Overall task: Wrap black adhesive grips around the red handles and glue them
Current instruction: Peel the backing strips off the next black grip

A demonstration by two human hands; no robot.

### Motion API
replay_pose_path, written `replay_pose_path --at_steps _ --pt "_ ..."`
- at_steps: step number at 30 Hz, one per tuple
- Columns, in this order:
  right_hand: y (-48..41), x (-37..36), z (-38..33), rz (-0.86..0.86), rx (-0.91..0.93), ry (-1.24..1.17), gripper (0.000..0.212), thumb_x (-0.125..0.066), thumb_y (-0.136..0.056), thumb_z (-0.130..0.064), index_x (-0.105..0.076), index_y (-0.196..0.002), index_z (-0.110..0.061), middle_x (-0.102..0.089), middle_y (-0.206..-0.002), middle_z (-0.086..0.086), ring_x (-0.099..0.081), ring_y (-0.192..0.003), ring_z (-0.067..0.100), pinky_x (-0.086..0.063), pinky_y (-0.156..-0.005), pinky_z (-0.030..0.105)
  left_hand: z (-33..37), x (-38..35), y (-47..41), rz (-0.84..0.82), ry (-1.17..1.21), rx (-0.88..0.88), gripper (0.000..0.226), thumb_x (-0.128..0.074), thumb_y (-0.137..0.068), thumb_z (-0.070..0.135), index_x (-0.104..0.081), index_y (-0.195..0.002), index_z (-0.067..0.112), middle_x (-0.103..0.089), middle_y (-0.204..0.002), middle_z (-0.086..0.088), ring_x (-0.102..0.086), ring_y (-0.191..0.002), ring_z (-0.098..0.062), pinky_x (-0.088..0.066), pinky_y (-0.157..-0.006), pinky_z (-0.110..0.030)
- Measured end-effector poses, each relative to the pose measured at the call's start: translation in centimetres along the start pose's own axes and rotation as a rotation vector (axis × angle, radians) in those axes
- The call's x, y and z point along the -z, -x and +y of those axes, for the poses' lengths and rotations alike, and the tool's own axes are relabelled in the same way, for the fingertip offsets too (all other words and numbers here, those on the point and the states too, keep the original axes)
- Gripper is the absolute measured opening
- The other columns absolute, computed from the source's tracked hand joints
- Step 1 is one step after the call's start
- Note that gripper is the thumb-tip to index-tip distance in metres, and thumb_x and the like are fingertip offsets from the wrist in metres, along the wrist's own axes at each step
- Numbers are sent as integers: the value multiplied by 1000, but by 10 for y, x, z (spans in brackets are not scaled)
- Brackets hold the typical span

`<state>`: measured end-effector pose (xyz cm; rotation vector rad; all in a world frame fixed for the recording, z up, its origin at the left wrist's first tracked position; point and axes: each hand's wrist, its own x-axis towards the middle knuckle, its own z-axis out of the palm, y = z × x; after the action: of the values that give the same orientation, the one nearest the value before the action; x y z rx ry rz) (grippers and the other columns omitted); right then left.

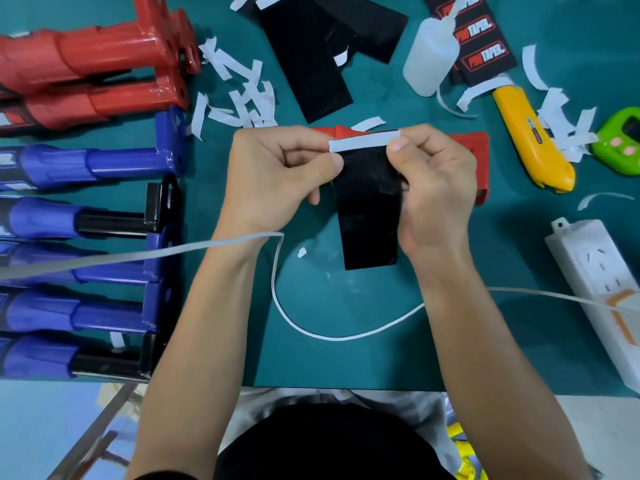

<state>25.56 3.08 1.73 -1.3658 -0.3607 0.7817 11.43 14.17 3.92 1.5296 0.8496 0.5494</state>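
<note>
surface: teal mat [346, 362] | on it: red handles [86, 57], white strips [242, 102] | pale floor [41, 427]

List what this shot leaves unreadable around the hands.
Red handle: head view, mostly hidden behind the left hand, right hand and black grip.
Backing strip: head view, right end sits under the right thumb; how far it is peeled is unclear.
Handles on the left: head view, cut off by the left edge.
Yellow knife: head view, label too small to read.
</note>
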Motion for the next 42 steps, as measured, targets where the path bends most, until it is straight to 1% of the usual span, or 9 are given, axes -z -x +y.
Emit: replay_pose_path --at_steps 3,6,9,13,20,24,30,34,42 --pt "3 -3 -1 102 83 90 18 -68 -93 -2 -75 -83 -16 -72 -73 -3 -64 -69 15 -53 -68 31 2 1 -1 -44 92 110 21 -78 -85 2 -81 -84 23 -73 -64 1 -62 -46 -11 -37 -42 -17" --pt "11 -4 -2 284 335 450 9 -77 -87 -4 -74 -92 -11 -71 -79 -4 -65 -72 9 -51 -69 25 1 0 -2 13 89 146 24 -81 -82 2 -79 -74 25 -72 -60 1 -64 -47 -11 -40 -41 -18" --pt "21 -8 0 225 552 695 3 -77 -89 -6 -79 -88 -8 -71 -80 -1 -60 -70 10 -48 -68 22 0 -5 -2 56 39 123 22 -84 -81 3 -76 -71 20 -70 -56 2 -64 -47 -11 -43 -44 -19" --pt "25 -18 0 85 405 571 7 -75 -89 -7 -81 -92 -9 -73 -81 -4 -62 -69 7 -48 -68 17 -1 -7 0 7 -11 37 20 -84 -82 3 -78 -77 21 -73 -61 4 -66 -52 -10 -48 -49 -20" --pt "21 -16 -1 44 264 460 7 -77 -88 -9 -82 -92 -13 -73 -74 -21 -71 -70 1 -52 -68 15 -2 -10 4 -3 -132 -48 22 -83 -81 3 -82 -85 25 -78 -75 11 -70 -64 -3 -52 -63 -17" --pt "14 -11 -3 -20 218 394 21 -70 -92 -4 -79 -87 -22 -75 -72 -1 -72 -66 23 -59 -64 43 -3 -8 2 7 -119 -4 25 -82 -79 -3 -80 -82 22 -76 -70 13 -65 -60 -1 -51 -61 -17" --pt "12 -12 -3 -33 187 327 14 -77 -86 0 -78 -88 -14 -77 -78 -9 -74 -72 9 -57 -69 23 0 -9 4 1 -124 -18 23 -85 -80 0 -80 -83 23 -78 -74 10 -69 -63 -4 -52 -62 -16" --pt "11 -11 -3 -43 190 342 16 -75 -87 -1 -78 -87 -17 -77 -74 0 -72 -66 19 -59 -64 34 1 -8 3 -7 -136 -15 27 -83 -80 -1 -79 -81 26 -75 -70 17 -67 -60 0 -50 -60 -14" --pt "4 -6 -2 -115 146 268 21 -71 -86 7 -76 -82 -13 -75 -73 -2 -67 -63 14 -56 -64 29 0 -8 2 -12 -146 22 20 -83 -80 0 -81 -82 20 -74 -66 13 -63 -57 -1 -49 -58 -17"
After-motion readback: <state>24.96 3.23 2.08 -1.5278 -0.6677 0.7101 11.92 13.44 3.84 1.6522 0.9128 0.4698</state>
